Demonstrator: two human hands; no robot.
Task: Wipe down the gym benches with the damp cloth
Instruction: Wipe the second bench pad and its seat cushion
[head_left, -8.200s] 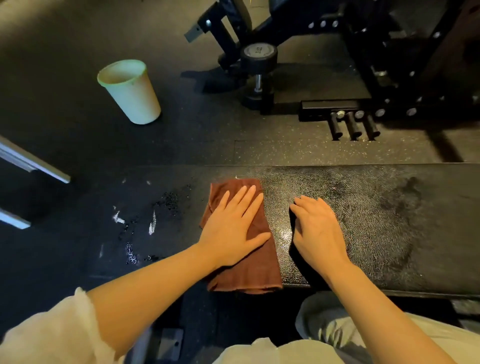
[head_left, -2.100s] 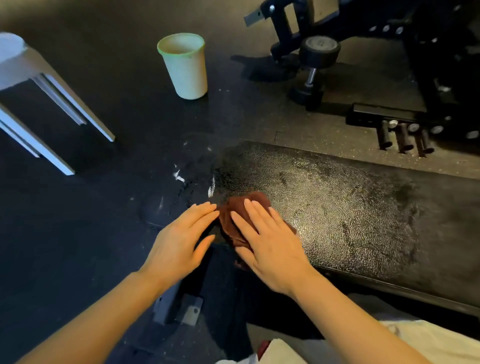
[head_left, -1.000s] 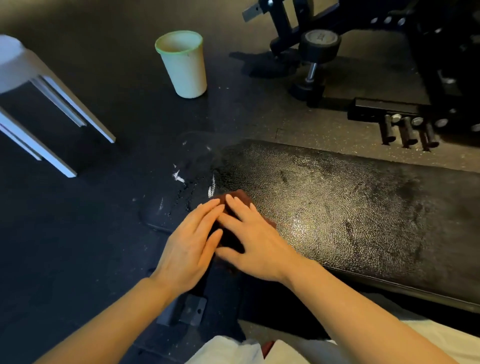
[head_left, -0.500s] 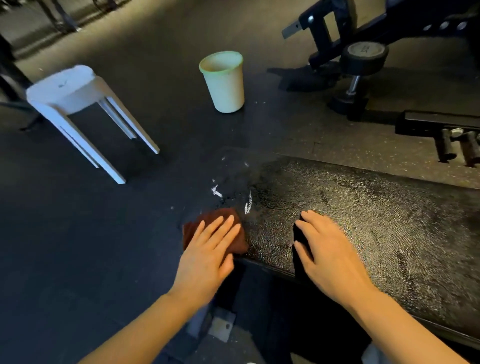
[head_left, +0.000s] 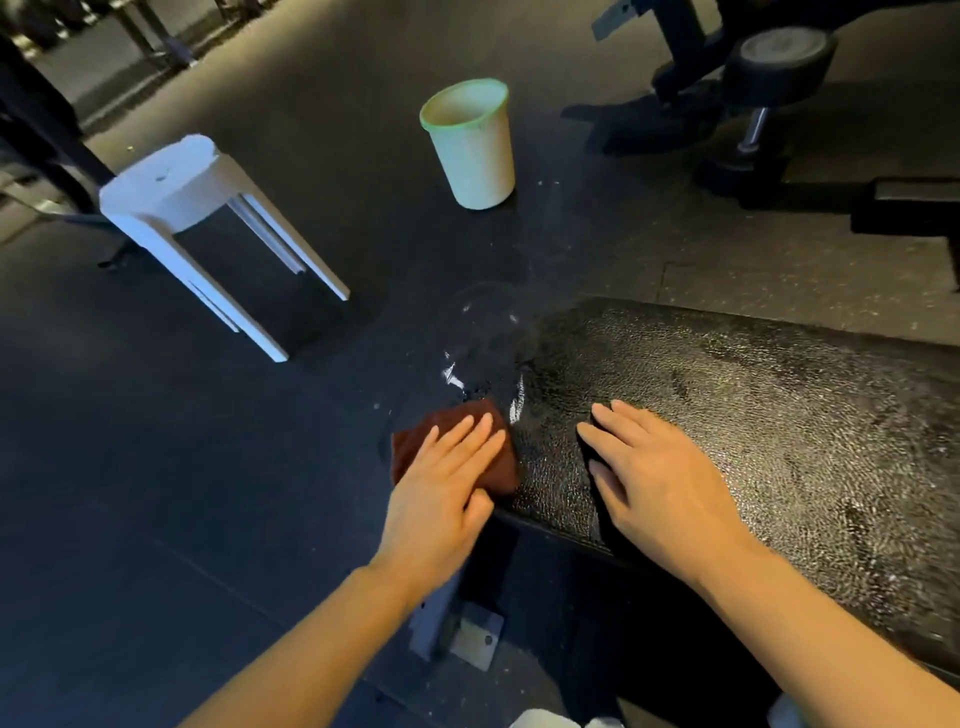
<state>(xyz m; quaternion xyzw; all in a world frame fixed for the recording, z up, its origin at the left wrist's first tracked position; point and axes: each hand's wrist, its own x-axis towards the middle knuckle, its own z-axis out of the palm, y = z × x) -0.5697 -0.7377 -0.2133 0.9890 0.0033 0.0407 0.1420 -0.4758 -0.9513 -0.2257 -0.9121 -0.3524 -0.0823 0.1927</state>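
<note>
Brown cloth (head_left: 453, 451) lies at the black bench's (head_left: 753, 415) left end, under left hand (head_left: 441, 488), fingers straight, pressing flat. Right hand (head_left: 660, 478) just beside, flat on bench, not touching cloth, fingers relaxed, holding nothing.

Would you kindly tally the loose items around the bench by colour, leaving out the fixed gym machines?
Brown: 1, the cloth
White: 1, the stool
Cream with green rim: 1, the bucket
Black: 1, the dumbbell
Total: 4
</note>
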